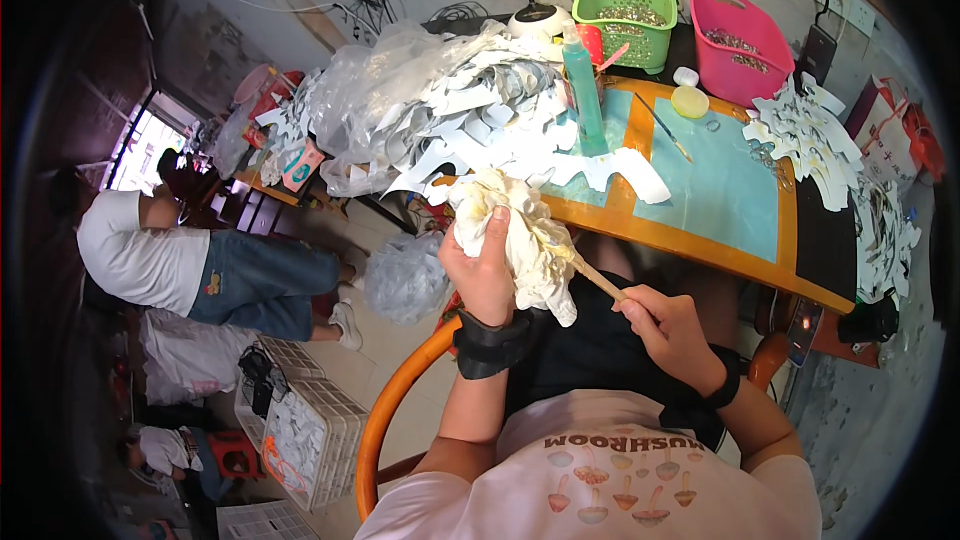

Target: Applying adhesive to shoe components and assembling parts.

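Observation:
A bunched, crumpled white cloth (535, 265) with yellowish stains is gripped in my left hand (482, 265), the thumb pressed on top. My right hand (668, 332) closes round the end of a thin wooden handle (600, 282). The handle's far end meets the right side of the cloth, which hides its tip, so I cannot tell what tool it is. Both hands are in front of the table's near edge, above my lap. Just beyond the cloth, a large heap of white cut pieces (480, 105) lies on the table.
On the table (720, 175) stand a green bottle (585, 95), a thin brush (665, 128), and green (625, 20) and pink (735, 45) baskets of small metal parts. More white pieces (805, 135) lie right. At left are another person (200, 255), a plastic bag (402, 278) and a crate (310, 440).

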Tool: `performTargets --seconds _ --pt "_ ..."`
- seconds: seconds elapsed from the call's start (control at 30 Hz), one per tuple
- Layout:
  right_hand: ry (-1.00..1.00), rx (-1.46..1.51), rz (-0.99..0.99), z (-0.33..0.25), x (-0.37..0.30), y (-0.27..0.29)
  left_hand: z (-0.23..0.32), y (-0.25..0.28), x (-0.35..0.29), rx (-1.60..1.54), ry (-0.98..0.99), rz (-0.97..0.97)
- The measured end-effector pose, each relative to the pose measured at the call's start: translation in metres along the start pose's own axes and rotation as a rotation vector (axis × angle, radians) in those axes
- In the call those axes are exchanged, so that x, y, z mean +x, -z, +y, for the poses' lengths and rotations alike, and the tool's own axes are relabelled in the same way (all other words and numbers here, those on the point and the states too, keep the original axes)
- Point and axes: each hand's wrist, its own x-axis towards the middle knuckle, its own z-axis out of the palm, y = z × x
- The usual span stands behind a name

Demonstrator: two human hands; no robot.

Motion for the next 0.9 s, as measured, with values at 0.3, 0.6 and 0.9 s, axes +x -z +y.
performTargets --seconds 0.3,0.6,0.9 --pt "-0.181 0.247 -0.093 0.005 -0.002 0.006 0.031 0.049 0.033 0.044 -0.027 0.078" --pt "-0.128 0.271 -0.092 0.0 -0.007 0.004 0.021 0.021 -0.028 -0.089 0.245 -0.121" --pt "0.244 -0.228 0.21 0.007 -0.008 -0.005 0.009 -0.01 -0.044 -0.271 0.329 -0.283"
